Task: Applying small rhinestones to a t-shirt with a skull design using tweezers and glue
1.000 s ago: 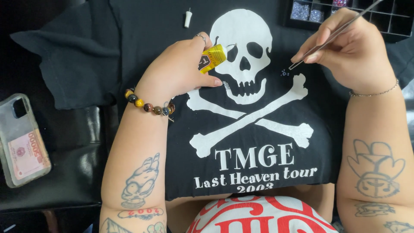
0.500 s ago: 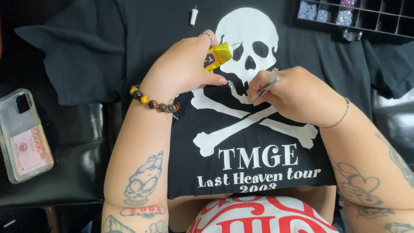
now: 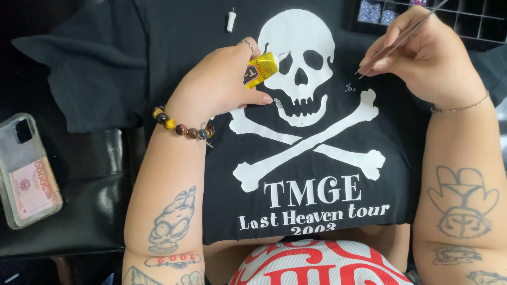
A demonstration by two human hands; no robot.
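A black T-shirt with a white skull-and-crossbones print lies spread in front of me. My left hand holds a small yellow glue tube, its thin nozzle pointing at the skull's left eye. A short row of tiny rhinestones sparkles on the skull's jaw beside my thumb. My right hand pinches slim metal tweezers, their tip hovering above a few loose rhinestones on the shirt right of the skull.
A black compartment tray with sorted rhinestones sits at the top right. A small white cap lies on the shirt at the top. A clear phone case holding a banknote rests on the black seat at left.
My right hand has lifted away from the skull's jaw and moved up and right with the tweezers. The left hand and glue tube stayed almost still.
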